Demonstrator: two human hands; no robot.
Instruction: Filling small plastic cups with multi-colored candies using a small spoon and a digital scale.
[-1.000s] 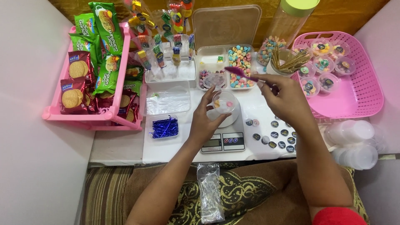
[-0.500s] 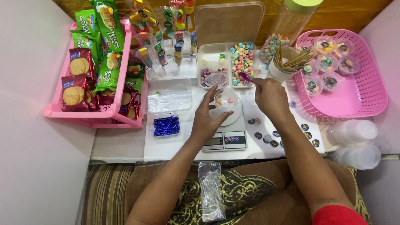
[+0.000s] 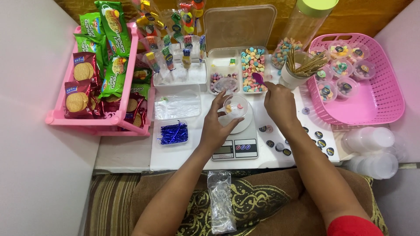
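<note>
A purple scoop (image 3: 257, 78) in the right hand (image 3: 280, 105), pastel candies (image 3: 253, 65) just beyond; pink basket (image 3: 385, 105) to its right.

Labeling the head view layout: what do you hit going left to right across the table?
Pink rack of biscuit packs → tray of blue twist ties → left hand on a small clear cup atop the scale → right hand with a purple spoon → pink basket.

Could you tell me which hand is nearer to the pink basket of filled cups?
The right hand, holding a purple spoon, is just left of the pink basket; the left hand sits farther left, at the small cup.
</note>
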